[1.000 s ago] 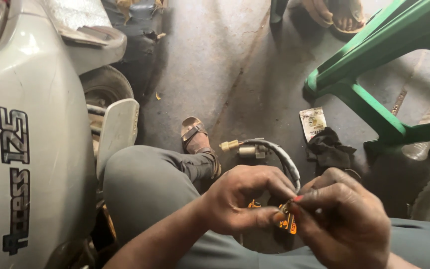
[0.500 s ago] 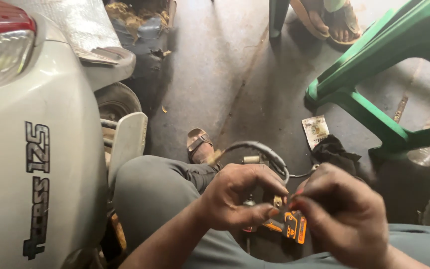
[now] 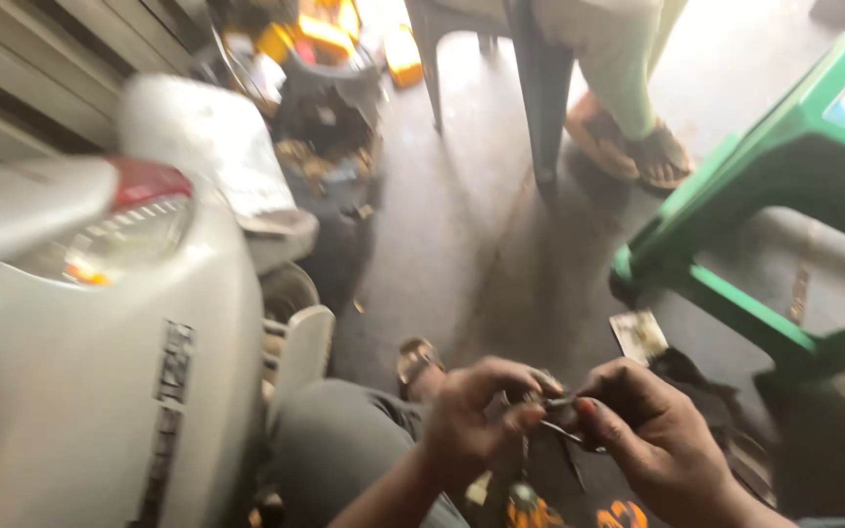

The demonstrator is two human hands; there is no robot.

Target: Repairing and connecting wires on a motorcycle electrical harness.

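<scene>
**Two hands meet over a small dark part, low in the frame**

Down at the bottom of the view, both hands close in on one thing. The left hand (image 3: 476, 416) curls in from the left, fingers bent, thumb and forefinger pinched toward the middle. The right hand (image 3: 652, 430) comes in from the right, knuckles up, its fingertips closed on a small dark part (image 3: 557, 409) that sits right between the two. That part is thin and dark, blurred by motion; its long axis runs roughly left to right, from one hand's fingertips to the other's. Both hands touch it or all but touch it, neither clearly nearer. What exactly it is, the blur hides.

Just below the hands, orange-handled tools (image 3: 525, 506) lie near the person's grey trouser knee (image 3: 344, 450). To the left stands a white scooter (image 3: 100, 372) with its red tail lamp. A green plastic stool (image 3: 735, 244) stands to the right, and another person's sandalled feet (image 3: 638, 147) rest on the concrete floor (image 3: 442, 215) beyond.
</scene>
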